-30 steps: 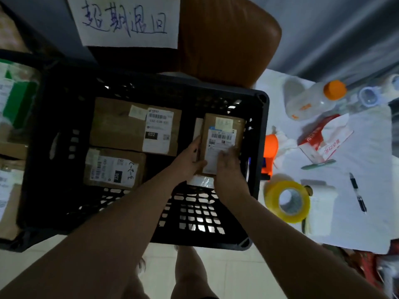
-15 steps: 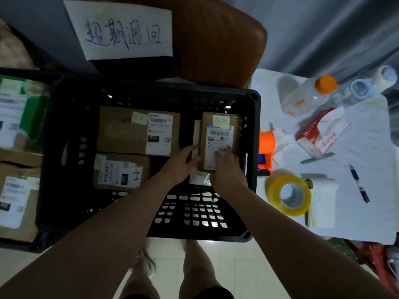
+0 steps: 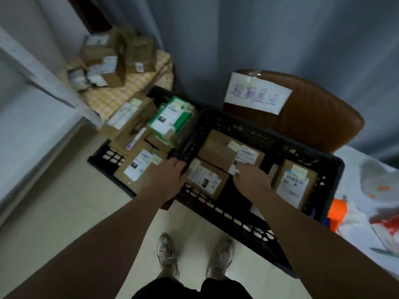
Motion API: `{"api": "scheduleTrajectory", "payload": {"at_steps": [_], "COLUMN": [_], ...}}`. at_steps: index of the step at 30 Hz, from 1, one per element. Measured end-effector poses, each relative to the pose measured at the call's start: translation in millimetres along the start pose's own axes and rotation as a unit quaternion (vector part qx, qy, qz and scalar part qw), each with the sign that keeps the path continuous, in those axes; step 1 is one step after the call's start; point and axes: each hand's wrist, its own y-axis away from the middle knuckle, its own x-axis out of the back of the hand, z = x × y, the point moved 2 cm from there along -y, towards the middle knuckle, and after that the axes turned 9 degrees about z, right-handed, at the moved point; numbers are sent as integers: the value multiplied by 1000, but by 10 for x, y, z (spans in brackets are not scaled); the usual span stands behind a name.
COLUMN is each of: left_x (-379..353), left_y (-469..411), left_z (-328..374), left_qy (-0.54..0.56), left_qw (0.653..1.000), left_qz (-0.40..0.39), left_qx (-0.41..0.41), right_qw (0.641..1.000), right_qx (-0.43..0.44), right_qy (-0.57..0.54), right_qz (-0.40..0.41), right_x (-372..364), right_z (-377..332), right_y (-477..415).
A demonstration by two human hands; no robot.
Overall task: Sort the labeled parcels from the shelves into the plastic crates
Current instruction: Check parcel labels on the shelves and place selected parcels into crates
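**Inspector:** Report progress at the black perforated plastic crate (image 3: 248,236).

**Operator:** Partly filled. Counted inside: a large flat brown cardboard parcel (image 3: 218,145) at the far side, a small brown cardboard parcel (image 3: 205,180) at the near left corner, and a tall narrow brown cardboard parcel (image 3: 295,184) against the right wall. White labels facing up on each.

**Inspector:** State the grips.

**Operator:** Right grip (image 3: 252,178): inside the crate, over the large parcel's label, fingers loosely bent, holding nothing. Left grip (image 3: 170,175): at the crate's left wall, fingers over the rim. Cannot tell through the blur whether clamped there or merely resting.

**Inspector:** List the work left.

**Operator:** Judged well short of finished.
- Directly left of the crate: a second black plastic crate (image 3: 160,92), heaped with labelled parcels, among them a green-and-white box (image 3: 170,117).
- Farther left and beyond: a loose heap of brown cardboard boxes (image 3: 121,59) on yellow checked cloth, apparently unsorted.
- Behind the crate: a handwritten white paper sign (image 3: 257,97), unreadable here.

Expect a further fetch with both grips free.
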Motion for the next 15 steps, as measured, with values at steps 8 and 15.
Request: {"api": "scheduleTrajectory", "payload": {"at_steps": [8, 15], "left_x": [665, 1666], "left_y": [782, 1304], "left_z": [-1023, -2267], "left_qy": [-45, -85], "left_qw": [990, 959], "left_qz": [67, 197], "left_qx": [118, 185], "right_qw": [983, 920], "right_qx": [173, 343], "right_qy": [-27, -43], "right_qz": [52, 182], "right_x": [288, 657], "right_z": [-1655, -3444], "right_y": [-60, -101]}}
